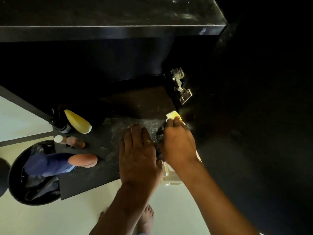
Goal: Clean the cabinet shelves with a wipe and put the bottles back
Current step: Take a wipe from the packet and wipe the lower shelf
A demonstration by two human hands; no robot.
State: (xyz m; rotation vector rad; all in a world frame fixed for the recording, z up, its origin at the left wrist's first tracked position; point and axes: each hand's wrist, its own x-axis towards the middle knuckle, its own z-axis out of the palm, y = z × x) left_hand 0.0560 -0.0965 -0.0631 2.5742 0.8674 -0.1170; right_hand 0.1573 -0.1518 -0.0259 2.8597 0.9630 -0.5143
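Note:
My right hand (177,141) grips a yellow wipe (173,114) at the right end of the dusty black cabinet shelf (108,146), just below the dark opening. Beside it my left hand (138,153) lies flat on the shelf, fingers straight and pointing away from me. At the shelf's left end stand several bottles: a yellow one (77,122), a dark one with a white label (61,128), a small brown one with a white cap (70,140) and a large blue one with an orange cap (59,163).
A metal hinge (180,85) is fixed to the open cabinet door on the right. A black bin with a dark liner (33,173) stands on the pale floor at the left. A white stool (171,175) shows under my right wrist. My bare feet are below.

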